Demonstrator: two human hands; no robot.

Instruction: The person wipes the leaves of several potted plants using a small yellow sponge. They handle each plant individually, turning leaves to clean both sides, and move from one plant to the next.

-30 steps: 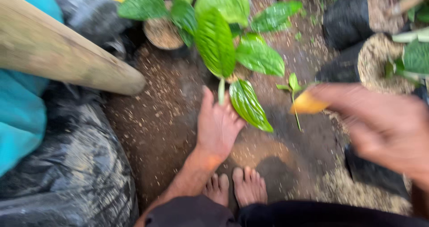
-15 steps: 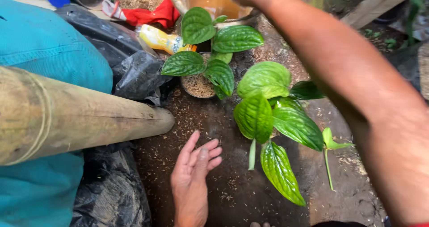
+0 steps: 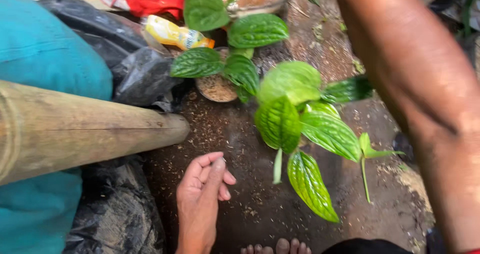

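Head view. Left hand [image 3: 202,196], lower centre: fingers loosely curled, thumb against fingertips, nothing visibly held, hovering over bare soil [image 3: 250,134]. Right forearm crossing upper right, hand out of frame; state cannot be told. Leafy plant [image 3: 295,129] rooted just right of hand. Small pot [image 3: 216,88] of husk above. Black bags [image 3: 125,69], bamboo pole [image 3: 85,129] left.

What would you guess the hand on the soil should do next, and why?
Probably reach the left hand forward to steady the plant. The hand lies empty, fingers curled, on loose soil just short of the stem, while the right arm stretches past the leaves, its hand out of view.
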